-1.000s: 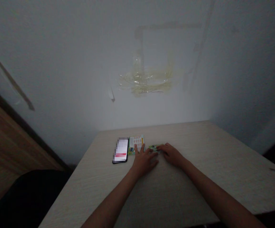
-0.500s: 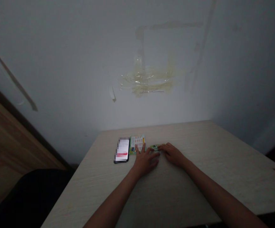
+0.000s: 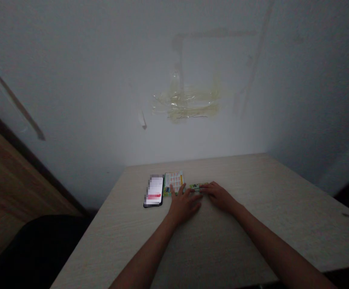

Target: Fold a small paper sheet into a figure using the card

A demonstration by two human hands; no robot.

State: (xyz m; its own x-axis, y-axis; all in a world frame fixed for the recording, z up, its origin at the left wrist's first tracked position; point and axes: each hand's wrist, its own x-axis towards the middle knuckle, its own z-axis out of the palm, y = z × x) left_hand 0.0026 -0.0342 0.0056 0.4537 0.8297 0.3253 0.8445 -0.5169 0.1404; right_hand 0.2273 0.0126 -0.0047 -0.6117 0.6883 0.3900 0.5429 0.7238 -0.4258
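L hand (image 3: 183, 205) spread on printed card (image 3: 174, 179), R hand (image 3: 219, 195) half-curled on green strip (image 3: 195, 186), grip unclear, both pos. unchanged.

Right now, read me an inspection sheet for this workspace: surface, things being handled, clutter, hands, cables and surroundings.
Surface: pale wood-grain table, dark mark toward its right edge.
Things being handled: printed card, green-edged, lying flat; small green piece to its right, partly hidden by fingers.
Clutter: phone, screen lit and partly pixelated, close beside the card's left side.
Left hand: fingers spread, some over the card's near edge, others near the green piece.
Right hand: fingers bent at the green piece; whether it grips is unclear.
Cables: nothing seen.
Surroundings: wall with yellowed clear tape; wooden panel at left; dim light.
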